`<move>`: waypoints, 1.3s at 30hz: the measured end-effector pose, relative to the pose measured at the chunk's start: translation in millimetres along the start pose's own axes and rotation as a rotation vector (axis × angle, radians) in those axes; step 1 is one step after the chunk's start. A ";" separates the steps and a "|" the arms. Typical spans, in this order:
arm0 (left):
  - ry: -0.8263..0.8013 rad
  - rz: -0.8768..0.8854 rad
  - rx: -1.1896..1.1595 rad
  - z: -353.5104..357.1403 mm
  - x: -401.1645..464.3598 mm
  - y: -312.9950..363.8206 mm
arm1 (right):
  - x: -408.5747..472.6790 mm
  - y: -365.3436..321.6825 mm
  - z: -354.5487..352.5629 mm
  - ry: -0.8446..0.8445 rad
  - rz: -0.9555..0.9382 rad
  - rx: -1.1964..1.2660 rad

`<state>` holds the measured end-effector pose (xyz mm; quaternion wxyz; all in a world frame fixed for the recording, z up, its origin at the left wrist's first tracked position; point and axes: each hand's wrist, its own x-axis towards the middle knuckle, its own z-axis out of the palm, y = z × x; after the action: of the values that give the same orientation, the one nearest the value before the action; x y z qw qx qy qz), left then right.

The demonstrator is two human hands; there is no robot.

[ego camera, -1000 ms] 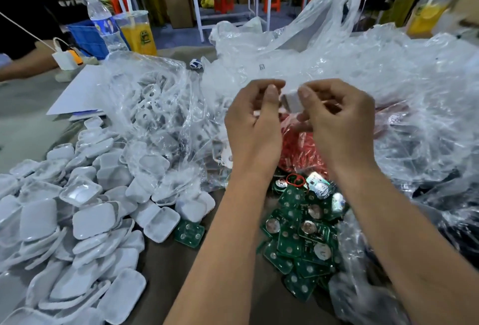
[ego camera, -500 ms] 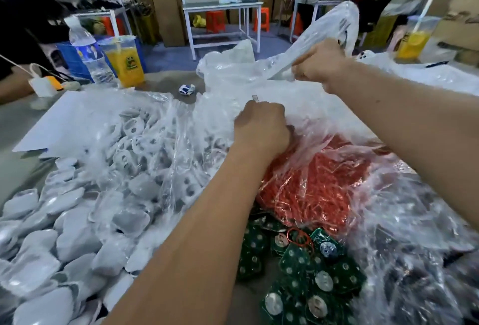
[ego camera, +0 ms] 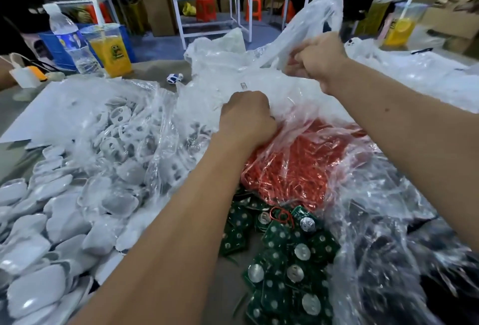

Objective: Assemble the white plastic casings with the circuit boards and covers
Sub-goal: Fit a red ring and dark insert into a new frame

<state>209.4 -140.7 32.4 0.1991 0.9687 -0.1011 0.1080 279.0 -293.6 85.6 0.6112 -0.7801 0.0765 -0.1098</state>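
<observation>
Behind the hands, white workbenches, orange stools and cartons are seen across a workshop floor. On the desk [ego camera: 155, 68], a clear bag [ego camera: 259, 76] is held up by the right hand [ego camera: 321, 58], clenched round its gathered edge, while the left hand [ego camera: 246, 115] is curled into the film at its mouth; what it holds cannot be told. Casings [ego camera: 51, 221] are heaped left of the left hand, partly under another bag. Boards [ego camera: 285, 260] lie below and between the forearms, just beneath a bag of red cords [ego camera: 298, 166]. If the film is tugged hard, it could probably be torn, or neighbouring bags dragged, and parts scattered. The juice cup [ego camera: 111, 50] beyond the left hand could be upset.
</observation>
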 end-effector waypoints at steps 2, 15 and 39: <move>0.103 0.026 -0.081 -1.0 -15.1 3.9 | -25.0 -3.1 -9.1 -0.015 -0.069 -0.109; 0.029 0.031 -0.270 -10.7 -129.2 -18.5 | -216.6 25.9 -13.9 -0.845 -0.272 -1.297; -0.207 -0.387 0.198 -70.0 -162.8 -94.2 | -270.3 39.8 94.7 -0.740 -0.602 -0.997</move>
<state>64.4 -2.5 20.3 0.1086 0.9908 0.0778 -0.0227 44.0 -145.9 4.3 0.1084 -0.9414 -0.3158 0.0469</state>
